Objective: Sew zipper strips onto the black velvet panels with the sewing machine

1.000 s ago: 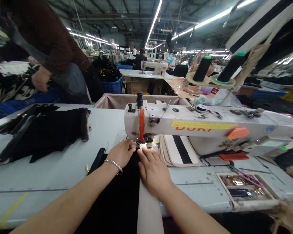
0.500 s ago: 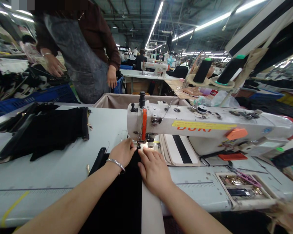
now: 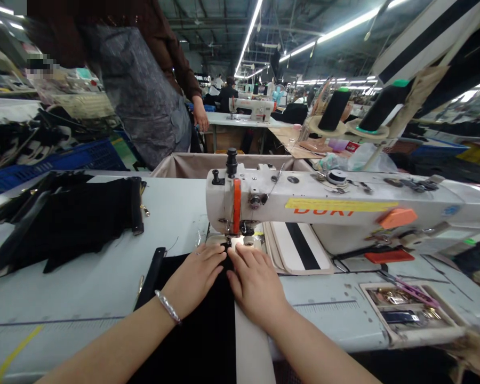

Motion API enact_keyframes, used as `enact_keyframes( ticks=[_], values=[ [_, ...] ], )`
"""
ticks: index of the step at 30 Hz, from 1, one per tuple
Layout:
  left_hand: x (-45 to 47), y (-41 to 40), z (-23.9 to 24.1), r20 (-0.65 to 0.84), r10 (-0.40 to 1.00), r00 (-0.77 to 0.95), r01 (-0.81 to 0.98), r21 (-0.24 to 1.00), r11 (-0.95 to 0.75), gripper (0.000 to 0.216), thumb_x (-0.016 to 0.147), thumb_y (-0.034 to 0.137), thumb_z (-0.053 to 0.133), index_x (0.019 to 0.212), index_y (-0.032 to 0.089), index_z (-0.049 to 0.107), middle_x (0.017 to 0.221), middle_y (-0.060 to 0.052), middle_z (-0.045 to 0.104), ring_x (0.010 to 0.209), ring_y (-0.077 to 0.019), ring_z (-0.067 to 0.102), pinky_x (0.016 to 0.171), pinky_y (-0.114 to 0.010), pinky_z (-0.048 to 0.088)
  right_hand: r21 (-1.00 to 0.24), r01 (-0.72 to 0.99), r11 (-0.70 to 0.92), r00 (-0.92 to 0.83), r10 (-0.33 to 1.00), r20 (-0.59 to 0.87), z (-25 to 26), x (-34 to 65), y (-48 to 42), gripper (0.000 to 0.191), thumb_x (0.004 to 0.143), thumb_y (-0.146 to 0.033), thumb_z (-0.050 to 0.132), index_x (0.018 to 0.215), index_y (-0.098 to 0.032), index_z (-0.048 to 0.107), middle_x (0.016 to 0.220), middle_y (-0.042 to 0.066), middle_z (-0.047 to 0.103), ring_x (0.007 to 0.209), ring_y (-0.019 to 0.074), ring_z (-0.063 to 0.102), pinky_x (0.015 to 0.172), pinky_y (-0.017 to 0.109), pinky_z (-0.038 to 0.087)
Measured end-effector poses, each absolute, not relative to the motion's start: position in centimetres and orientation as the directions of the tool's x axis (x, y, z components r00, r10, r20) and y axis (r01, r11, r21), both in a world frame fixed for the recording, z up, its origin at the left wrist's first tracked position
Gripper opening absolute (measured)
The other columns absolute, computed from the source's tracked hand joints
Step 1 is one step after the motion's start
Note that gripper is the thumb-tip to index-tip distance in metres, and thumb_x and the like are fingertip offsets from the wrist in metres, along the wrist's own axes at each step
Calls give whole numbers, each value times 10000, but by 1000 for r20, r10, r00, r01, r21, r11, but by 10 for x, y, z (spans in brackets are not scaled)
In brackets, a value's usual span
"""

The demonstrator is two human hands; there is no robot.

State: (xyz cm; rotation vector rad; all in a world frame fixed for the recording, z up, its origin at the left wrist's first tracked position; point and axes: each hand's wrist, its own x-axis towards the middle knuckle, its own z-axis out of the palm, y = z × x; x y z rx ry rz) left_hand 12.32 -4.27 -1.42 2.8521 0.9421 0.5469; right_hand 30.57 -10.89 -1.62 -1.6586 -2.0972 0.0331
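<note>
Black fabric [image 3: 208, 330] runs from the front edge of the table up to the needle of a white sewing machine [image 3: 272, 197], beside a pale strip of material [image 3: 252, 341]. My left hand [image 3: 196, 274], wearing a silver bracelet, lies flat on the fabric just left of the presser foot, its fingers stretched out. My right hand [image 3: 258, 282] rests with extended fingers across the pale strip and the fabric's edge, just right of the foot. Both sets of fingertips are close to the lit needle area. A black zipper end [image 3: 158, 261] sticks out at the fabric's left side.
A pile of black fabric pieces with zippers [image 3: 76, 218] lies on the left. Striped pale panels [image 3: 296, 245] sit under the machine arm. A tray [image 3: 410, 314] holds metal pulls and purple-handled snips. Thread cones [image 3: 334, 109] stand behind. A person in an apron [image 3: 144, 96] stands across the table.
My left hand has gone from a pinch beside the needle to lying flat on the fabric, a little nearer me. My right hand has hardly moved. The person opposite has shifted.
</note>
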Motion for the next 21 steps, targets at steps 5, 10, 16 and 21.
enact_keyframes(
  ticks=[5,10,16,21],
  values=[
    [128,-34,-16,332,576,747,557,162,-815,277,930,116,526,1199,139,587,1288,-108,612,1224,-257,557,1093,-515,437,-293,921,258,-154,930,333,-16,306,-107,443,956,-289,544,1390,-229,475,1357,77,542,1259,268,448,1086,450,344],
    [125,-36,-18,330,561,760,541,157,-826,268,930,104,513,1183,133,595,1276,-118,618,1222,-259,564,1095,-538,432,-291,918,269,-164,927,338,-16,307,-110,432,946,-274,554,1372,-232,494,1363,75,531,1255,268,450,1097,449,339],
    [128,-28,-20,297,599,744,567,195,-800,288,951,116,466,1202,137,607,1309,-122,608,1258,-250,547,1117,-538,404,-285,926,248,-143,928,345,-16,305,-107,429,954,-270,552,1377,-231,494,1340,84,549,1243,271,470,1078,463,378],
    [116,-37,-8,204,599,775,564,206,-800,361,961,162,476,1312,141,559,1403,-124,554,1338,-250,483,1149,-554,343,-332,901,281,-169,929,328,-13,305,-131,413,950,-244,549,1360,-212,518,1317,93,564,1220,262,499,1075,463,414]
  ],
)
